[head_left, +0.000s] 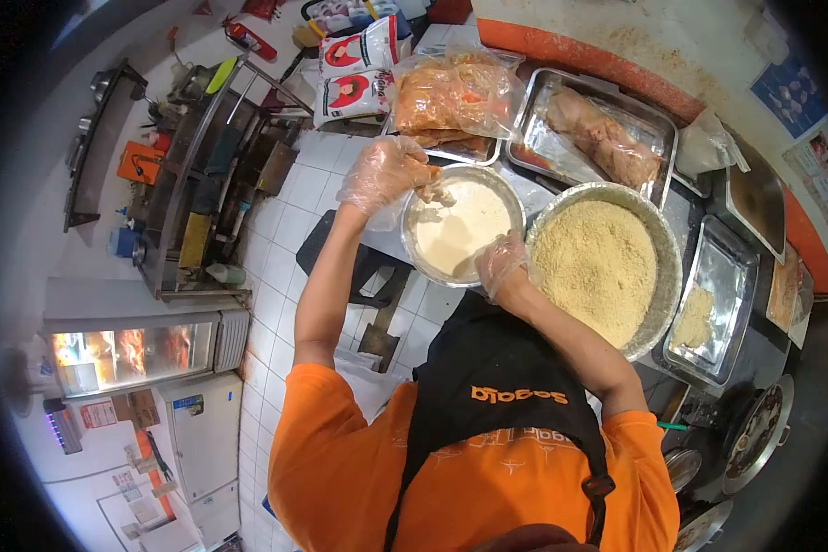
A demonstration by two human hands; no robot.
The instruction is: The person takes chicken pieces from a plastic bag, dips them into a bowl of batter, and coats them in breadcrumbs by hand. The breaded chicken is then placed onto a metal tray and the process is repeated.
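Note:
My left hand (386,177), in a clear plastic glove, pinches a small piece of coated meat (435,191) at the upper left rim of a round metal bowl (410,241). Pale liquid batter (465,225) fills much of this bowl. My right hand (503,261), also gloved, is at the bowl's lower right rim with its fingers curled; whether it grips the rim is hard to tell. Just right of it stands a larger round pan (669,276) of yellowish crumbs (603,267). Above the batter bowl, a plastic bag of orange marinated meat (455,97) lies on a tray.
A metal tray (534,147) holds a large piece of meat (607,138) behind the pans. Another tray (743,267) at right has one crumbed piece (695,317). Printed bags (354,92) stand upper left, a dark stool (340,267) below the counter, cooking pans (759,432) lower right.

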